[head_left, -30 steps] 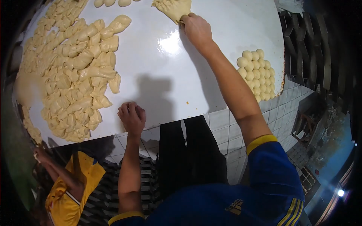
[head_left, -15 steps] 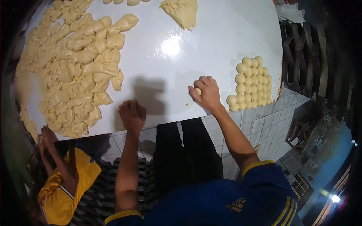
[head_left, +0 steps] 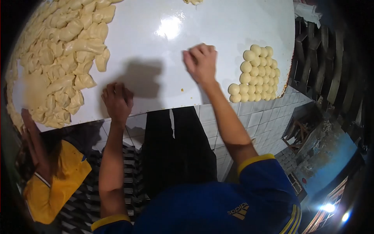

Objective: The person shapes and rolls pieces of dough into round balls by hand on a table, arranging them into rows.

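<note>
Hands: left hand (head_left: 117, 101) and right hand (head_left: 202, 64) curled; whether holding, unclear;
Surface (head_left: 233, 27): white; dough pieces (head_left: 72, 52), dough balls (head_left: 257, 71);
Room: pale tiles (head_left: 255, 117)

yellow-shirted person (head_left: 58, 183) by the table's (head_left: 230, 23) near left corner, pale tiles (head_left: 257, 123) below its near edge, dark slats (head_left: 320, 58) past its right edge

Wearer's two hands (head_left: 202, 64), one table (head_left: 226, 23), one dough heap (head_left: 66, 50), one ball cluster (head_left: 254, 71)
</note>
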